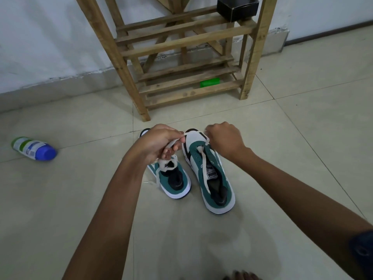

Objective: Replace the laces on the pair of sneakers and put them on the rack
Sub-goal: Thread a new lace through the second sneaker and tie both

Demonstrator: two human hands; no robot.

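Nearest the person, two green-and-white sneakers stand side by side on the tiled floor (302, 122), heels toward the camera. On the right sneaker (210, 174) a white lace (204, 160) is threaded only at the eyelets near the toe, with one loose end trailing back over the tongue. The left hand (156, 143) curls round one stretch of that lace above the left sneaker (173, 180), and the right hand (224, 140) pinches the other stretch at the toe, fingers closed on it. To lace well, the two ends should probably be drawn even before crossing to the next eyelets, keeping the flat lace untwisted. A blue-capped bottle (33, 148) lies well off to the left. Beyond, the wooden rack (181, 85) stands against the wall, a green cylinder (210, 82) on its lowest slats and a black box (237, 8) higher up; either may crowd the shoes.
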